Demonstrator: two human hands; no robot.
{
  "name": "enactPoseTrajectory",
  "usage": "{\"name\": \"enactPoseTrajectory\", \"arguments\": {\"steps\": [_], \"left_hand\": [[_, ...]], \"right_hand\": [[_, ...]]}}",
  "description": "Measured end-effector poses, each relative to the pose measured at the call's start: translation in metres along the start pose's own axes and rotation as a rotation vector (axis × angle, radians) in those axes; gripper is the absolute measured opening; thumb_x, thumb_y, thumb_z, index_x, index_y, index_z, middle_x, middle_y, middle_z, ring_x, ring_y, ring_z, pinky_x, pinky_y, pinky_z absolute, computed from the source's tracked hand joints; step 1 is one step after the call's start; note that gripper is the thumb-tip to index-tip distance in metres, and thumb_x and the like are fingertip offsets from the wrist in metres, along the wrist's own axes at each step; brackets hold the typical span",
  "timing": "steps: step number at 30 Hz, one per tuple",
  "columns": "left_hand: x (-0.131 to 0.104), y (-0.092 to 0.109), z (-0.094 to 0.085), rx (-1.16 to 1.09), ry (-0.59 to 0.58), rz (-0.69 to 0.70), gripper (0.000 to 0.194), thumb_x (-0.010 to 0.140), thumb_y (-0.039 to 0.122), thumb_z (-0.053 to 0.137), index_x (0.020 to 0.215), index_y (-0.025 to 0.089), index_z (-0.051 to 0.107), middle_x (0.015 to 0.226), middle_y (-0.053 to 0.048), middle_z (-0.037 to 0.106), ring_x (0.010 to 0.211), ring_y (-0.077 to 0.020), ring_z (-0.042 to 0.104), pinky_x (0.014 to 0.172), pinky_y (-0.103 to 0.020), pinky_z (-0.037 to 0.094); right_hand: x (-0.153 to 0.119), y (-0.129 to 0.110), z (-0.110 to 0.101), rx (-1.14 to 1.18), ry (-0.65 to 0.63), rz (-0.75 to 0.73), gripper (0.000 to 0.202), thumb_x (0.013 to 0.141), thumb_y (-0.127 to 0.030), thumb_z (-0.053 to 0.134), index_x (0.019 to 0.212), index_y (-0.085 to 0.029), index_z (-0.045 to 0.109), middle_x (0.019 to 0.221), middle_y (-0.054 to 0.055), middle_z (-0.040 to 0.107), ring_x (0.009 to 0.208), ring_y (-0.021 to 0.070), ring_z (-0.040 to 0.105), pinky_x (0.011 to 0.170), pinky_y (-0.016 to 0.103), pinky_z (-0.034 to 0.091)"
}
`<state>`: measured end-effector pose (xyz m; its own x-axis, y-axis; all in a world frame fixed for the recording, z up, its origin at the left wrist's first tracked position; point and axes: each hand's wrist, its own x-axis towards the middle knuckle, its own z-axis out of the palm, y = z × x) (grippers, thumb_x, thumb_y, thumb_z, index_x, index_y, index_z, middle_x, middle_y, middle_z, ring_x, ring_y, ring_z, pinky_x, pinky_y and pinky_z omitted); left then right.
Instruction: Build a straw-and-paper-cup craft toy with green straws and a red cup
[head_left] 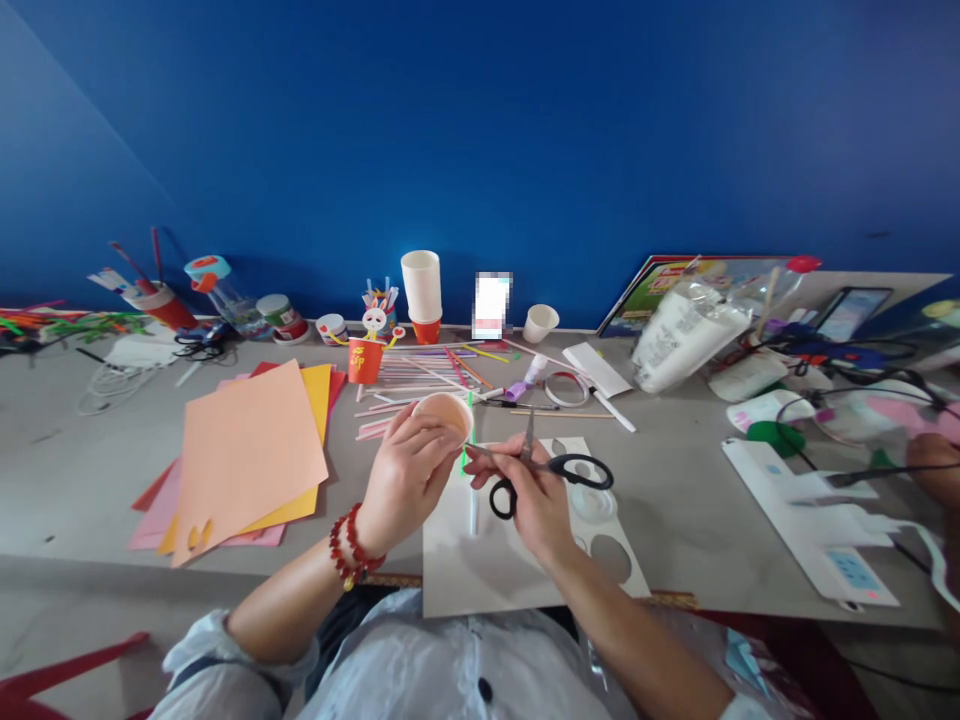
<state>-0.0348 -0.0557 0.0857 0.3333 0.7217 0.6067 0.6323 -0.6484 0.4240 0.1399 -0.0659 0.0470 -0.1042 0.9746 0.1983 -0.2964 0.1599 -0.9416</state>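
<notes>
- In the head view, the left hand (409,465) was closed around a paper cup (431,405), its fingers across the cup's near side and rim; the cup sat at the fingers' far side, its mouth facing up toward the camera.
- The right hand (538,505) gripped black-handled scissors (528,462), whose blades stood spread; one blade pointed left toward the cup, the other away from the body.
- A bright green strip (471,400) ran along the cup's right side, between cup and scissors; whether either hand pinched it could not be told.
- Below the hands lay a white board (465,575) with round cutouts, with a pale straw (473,510) over it.
- Beyond the cup, loose straws (420,370) lay beside a red cup with a rabbit figure (365,362).
- Left of the left hand, a peach sheet (251,455) topped stacked colored paper (319,385); a white power strip (806,520) lay at far right.
</notes>
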Motion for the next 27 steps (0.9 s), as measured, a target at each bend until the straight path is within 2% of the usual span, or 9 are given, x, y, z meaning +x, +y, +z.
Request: {"name": "enactPoseTrajectory", "arguments": {"steps": [2,4,8,11,13,17,21,24,27], "left_hand": [[-0.001,-0.001,0.001,-0.01,0.005,-0.014,0.016,0.09,0.01,0.057,0.094,0.022,0.067,0.093,-0.003,0.075,0.095,-0.0204,0.065,0.108,-0.051,0.037],[-0.002,-0.006,0.001,-0.085,0.017,-0.051,0.013,0.09,0.013,0.058,0.093,0.021,0.068,0.092,-0.004,0.075,0.093,-0.0202,0.066,0.101,-0.046,0.044],[-0.001,-0.017,-0.003,-0.31,-0.097,-0.221,0.01,0.091,0.019,0.06,0.091,0.019,0.071,0.092,-0.006,0.074,0.088,-0.0191,0.067,0.081,-0.032,0.052],[0.001,-0.02,-0.006,-0.391,-0.214,-0.294,0.012,0.091,0.023,0.061,0.091,0.019,0.072,0.09,-0.004,0.074,0.085,-0.0182,0.068,0.077,-0.029,0.052],[0.001,-0.019,-0.006,-0.381,-0.194,-0.268,0.012,0.092,0.023,0.06,0.092,0.019,0.072,0.091,-0.005,0.075,0.086,-0.0188,0.068,0.079,-0.03,0.052],[-0.003,-0.013,0.002,-0.211,-0.053,-0.123,0.013,0.091,0.016,0.059,0.094,0.019,0.071,0.094,-0.007,0.074,0.093,-0.021,0.066,0.089,-0.038,0.051],[-0.007,-0.008,0.007,-0.028,-0.015,-0.024,0.017,0.091,0.011,0.056,0.096,0.021,0.069,0.092,-0.003,0.075,0.094,-0.0209,0.065,0.108,-0.052,0.037],[-0.007,-0.011,0.005,-0.063,-0.002,-0.054,0.015,0.091,0.013,0.057,0.094,0.02,0.069,0.09,-0.005,0.075,0.093,-0.021,0.066,0.105,-0.049,0.041],[-0.005,-0.018,0.001,-0.251,-0.04,-0.173,0.012,0.091,0.019,0.059,0.094,0.019,0.07,0.092,-0.007,0.074,0.089,-0.0201,0.067,0.086,-0.036,0.053]], "right_hand": [[-0.001,0.003,0.003,0.032,0.023,0.012,0.009,0.097,-0.024,0.052,0.091,-0.023,0.058,0.079,0.001,0.076,0.068,0.0202,0.072,0.068,0.035,0.059],[0.0,0.0,-0.001,-0.083,-0.036,-0.064,0.01,0.098,-0.022,0.049,0.096,-0.023,0.059,0.086,0.003,0.076,0.071,0.0198,0.073,0.073,0.036,0.06],[0.013,-0.02,-0.017,-0.552,-0.356,-0.411,0.017,0.095,-0.017,0.049,0.102,-0.024,0.062,0.092,0.005,0.075,0.085,0.0212,0.072,0.1,0.045,0.052],[0.019,-0.028,-0.026,-0.709,-0.504,-0.557,0.019,0.093,-0.017,0.049,0.103,-0.026,0.062,0.09,0.003,0.075,0.086,0.0212,0.071,0.103,0.045,0.051],[0.017,-0.025,-0.025,-0.674,-0.466,-0.483,0.019,0.095,-0.019,0.048,0.103,-0.026,0.063,0.092,0.004,0.075,0.086,0.0213,0.072,0.095,0.042,0.056],[0.004,-0.007,-0.011,-0.323,-0.181,-0.199,0.015,0.099,-0.026,0.047,0.102,-0.023,0.062,0.092,0.007,0.075,0.072,0.0195,0.072,0.068,0.033,0.059],[-0.002,0.006,0.003,-0.088,0.002,-0.021,0.012,0.098,-0.029,0.051,0.092,-0.022,0.059,0.082,0.004,0.076,0.068,0.0191,0.072,0.069,0.033,0.058],[0.0,0.005,0.001,-0.142,-0.034,-0.034,0.013,0.098,-0.028,0.05,0.095,-0.022,0.061,0.086,0.005,0.076,0.071,0.0199,0.072,0.071,0.035,0.058],[0.005,-0.005,-0.008,-0.407,-0.202,-0.243,0.016,0.096,-0.024,0.05,0.103,-0.024,0.064,0.094,0.008,0.075,0.089,0.0243,0.071,0.085,0.041,0.056]]}}
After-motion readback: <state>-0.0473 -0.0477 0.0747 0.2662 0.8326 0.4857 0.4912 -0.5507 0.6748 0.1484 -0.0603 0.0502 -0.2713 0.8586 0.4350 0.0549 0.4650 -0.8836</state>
